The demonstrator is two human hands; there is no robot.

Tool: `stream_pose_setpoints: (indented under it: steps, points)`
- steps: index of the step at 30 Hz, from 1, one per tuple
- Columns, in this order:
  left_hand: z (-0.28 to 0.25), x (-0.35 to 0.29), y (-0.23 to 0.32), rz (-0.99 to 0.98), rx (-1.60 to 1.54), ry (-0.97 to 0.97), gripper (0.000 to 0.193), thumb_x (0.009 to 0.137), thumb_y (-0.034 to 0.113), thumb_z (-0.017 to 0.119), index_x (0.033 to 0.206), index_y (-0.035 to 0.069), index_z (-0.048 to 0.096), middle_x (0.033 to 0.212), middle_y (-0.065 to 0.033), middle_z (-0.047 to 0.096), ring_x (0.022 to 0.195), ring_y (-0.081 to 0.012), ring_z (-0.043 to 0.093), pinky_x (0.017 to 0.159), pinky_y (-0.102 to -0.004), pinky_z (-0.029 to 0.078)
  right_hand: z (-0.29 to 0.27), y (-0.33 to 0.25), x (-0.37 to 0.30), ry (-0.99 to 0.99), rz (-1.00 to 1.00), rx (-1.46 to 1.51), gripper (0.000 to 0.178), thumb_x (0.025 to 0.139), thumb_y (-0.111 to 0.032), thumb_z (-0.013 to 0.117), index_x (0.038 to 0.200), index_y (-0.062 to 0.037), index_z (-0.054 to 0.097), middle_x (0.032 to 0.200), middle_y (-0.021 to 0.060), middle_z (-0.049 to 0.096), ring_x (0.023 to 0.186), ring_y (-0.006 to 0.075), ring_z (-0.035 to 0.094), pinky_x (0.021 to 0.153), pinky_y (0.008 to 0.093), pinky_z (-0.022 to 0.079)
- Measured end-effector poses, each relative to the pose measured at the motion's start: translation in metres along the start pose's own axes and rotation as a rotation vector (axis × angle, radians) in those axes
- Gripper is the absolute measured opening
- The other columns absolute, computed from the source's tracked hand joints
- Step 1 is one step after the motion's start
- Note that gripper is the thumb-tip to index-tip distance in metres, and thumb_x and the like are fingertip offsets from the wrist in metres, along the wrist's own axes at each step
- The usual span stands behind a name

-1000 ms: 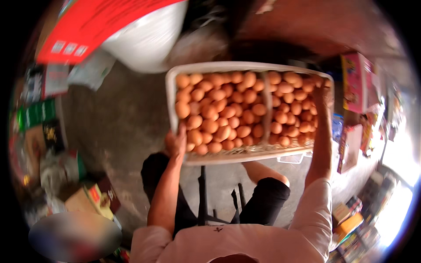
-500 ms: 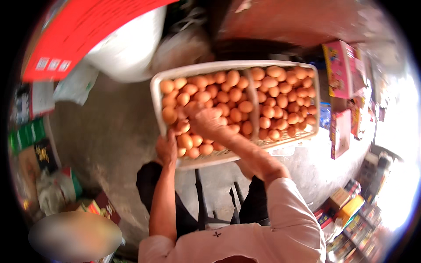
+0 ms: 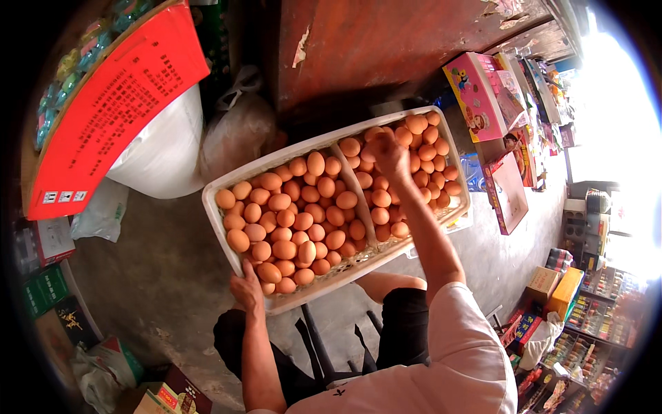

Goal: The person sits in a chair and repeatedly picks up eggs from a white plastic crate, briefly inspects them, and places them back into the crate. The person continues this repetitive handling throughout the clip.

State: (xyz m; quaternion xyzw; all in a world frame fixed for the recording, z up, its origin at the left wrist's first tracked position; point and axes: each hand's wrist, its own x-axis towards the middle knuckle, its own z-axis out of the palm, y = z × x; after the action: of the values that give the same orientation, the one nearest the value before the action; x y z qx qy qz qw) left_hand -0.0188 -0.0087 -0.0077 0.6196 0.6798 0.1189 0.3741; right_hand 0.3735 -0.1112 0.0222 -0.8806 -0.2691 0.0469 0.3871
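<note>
A white plastic crate (image 3: pixel 265 165) full of brown eggs (image 3: pixel 302 221) lies tilted in view before me, above my knees. A pale divider (image 3: pixel 355 190) splits it into a larger left and a smaller right compartment. My left hand (image 3: pixel 247 286) is closed on the crate's rim at its near left corner, thumb at the eggs. My right hand (image 3: pixel 388 155) reaches into the far part of the right compartment, its fingers curled down among the eggs. Whether an egg is in those fingers is hidden by the hand.
A red carton (image 3: pixel 117 110) and a white sack (image 3: pixel 165 148) stand at the far left. Behind the crate is a worn reddish-brown panel (image 3: pixel 372 48). Pink boxes (image 3: pixel 476 93) sit to the right, and stocked shelves (image 3: pixel 593 310) at the near right. Beneath is grey concrete floor (image 3: pixel 148 276).
My right hand has moved from the left compartment across the divider to the right one. The crate now appears more slanted, its right end farther up. My left hand stays at the left corner.
</note>
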Motion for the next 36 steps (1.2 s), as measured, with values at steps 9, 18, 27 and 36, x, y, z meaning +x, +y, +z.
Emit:
stream_pose_setpoints:
  steps: [9,18,27,36]
  points:
    - [0.004,0.002,-0.014,0.028,0.026,0.038,0.05,0.085,0.039,0.056,0.099,-0.01,0.06,0.088,-0.0272,0.064,0.085,-0.0397,0.062,0.071,-0.0429,0.049,-0.033,0.033,0.055,-0.138,0.063,-0.504,0.057,0.081,-0.037,0.057,0.128,-0.0081,0.042,0.09,0.0199,0.065,0.086,0.0375,0.062,0.074,0.0461,0.048]
    - [0.0,-0.001,-0.004,-0.015,0.038,0.019,0.052,0.084,0.043,0.055,0.095,-0.007,0.062,0.085,-0.0255,0.064,0.081,-0.0381,0.063,0.068,-0.0432,0.049,-0.049,0.01,0.049,-0.244,-0.027,-0.595,0.06,0.084,-0.036,0.056,0.13,-0.0021,0.04,0.093,0.0159,0.066,0.086,0.0354,0.063,0.074,0.0453,0.049]
    - [0.007,-0.002,-0.005,-0.013,0.049,0.053,0.052,0.084,0.044,0.055,0.094,-0.006,0.063,0.083,-0.024,0.065,0.079,-0.0372,0.063,0.066,-0.0431,0.049,-0.044,0.03,0.033,0.027,-0.007,-0.565,0.037,0.084,-0.026,0.054,0.116,-0.0091,0.047,0.095,0.0202,0.061,0.079,0.0386,0.06,0.067,0.0485,0.048]
    - [-0.004,0.005,-0.009,-0.033,0.098,0.016,0.051,0.08,0.048,0.057,0.086,-0.002,0.063,0.076,-0.0245,0.063,0.077,-0.0407,0.061,0.067,-0.0436,0.048,-0.02,-0.056,-0.082,-0.273,-0.291,-0.201,0.024,0.08,-0.006,0.055,0.104,-0.004,0.06,0.095,0.0142,0.061,0.083,0.0309,0.058,0.07,0.0386,0.049]
